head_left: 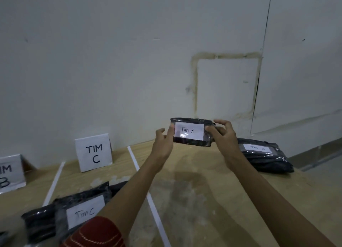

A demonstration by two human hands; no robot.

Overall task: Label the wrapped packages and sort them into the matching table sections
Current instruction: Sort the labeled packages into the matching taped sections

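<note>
Both hands are holding one package [191,143] in the air over the worktop [203,200], above the section at 3 o'clock of the tape line [134,158].

Left hand [162,143] is pinching the 9 o'clock end with the thumb on the front face; the other fingers are mostly hidden behind. Right hand [224,135] is pinching the 3 o'clock end with the thumb on the front. Its upper fingers [221,121] are arching clear of the top edge, spread loose. The label [188,131] is facing the camera and reading "Tim A".

Handling, as a judgement:
- The dark wrap is showing glare, so it is probably slick.
- It is looking light and soft rather than stiff, since two end pinches are carrying it.
- The short ends are looking like the best hold, with thumbs off the label.
- A flat set-down, label up, is looking safest, since a loose pinch could let it slide.

A second package [264,156], also marked Tim A, is lying on the worktop at 4 o'clock of the held one, so this section is likely the right one. A Tim C package [61,206] is lying at 7 o'clock across the tape line, with the TIM C sign [94,152] standing at the wall side.
</note>
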